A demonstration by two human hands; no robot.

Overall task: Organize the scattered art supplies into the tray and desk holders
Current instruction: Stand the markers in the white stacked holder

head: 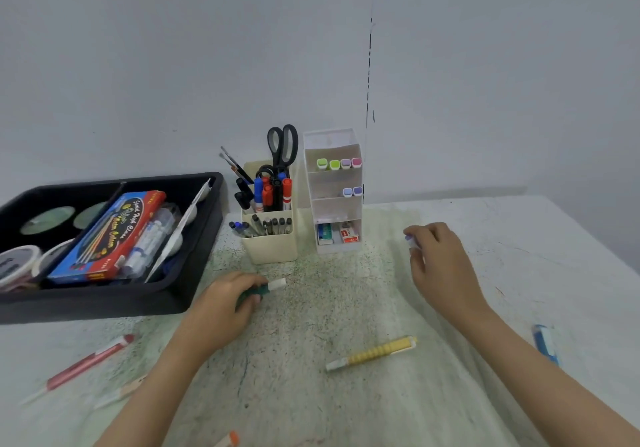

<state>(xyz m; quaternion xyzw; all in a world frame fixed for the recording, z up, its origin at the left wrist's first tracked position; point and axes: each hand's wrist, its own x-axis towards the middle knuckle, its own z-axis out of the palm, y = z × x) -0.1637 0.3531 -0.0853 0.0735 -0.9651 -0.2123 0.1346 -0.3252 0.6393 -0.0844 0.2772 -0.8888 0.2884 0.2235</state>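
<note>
Left hand grips green marker, right hand purple marker; box reads "High Class".

Left hand covers most of the green marker, right hand nearly all of a purple-capped item — an orange-capped pen is cut by the bottom edge.

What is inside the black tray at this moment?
The black tray holds a blue-and-red watercolour box, a clear pack of tubes beside it, lidded tubs at its left end and green discs behind. Anything under the box is covered.
</note>
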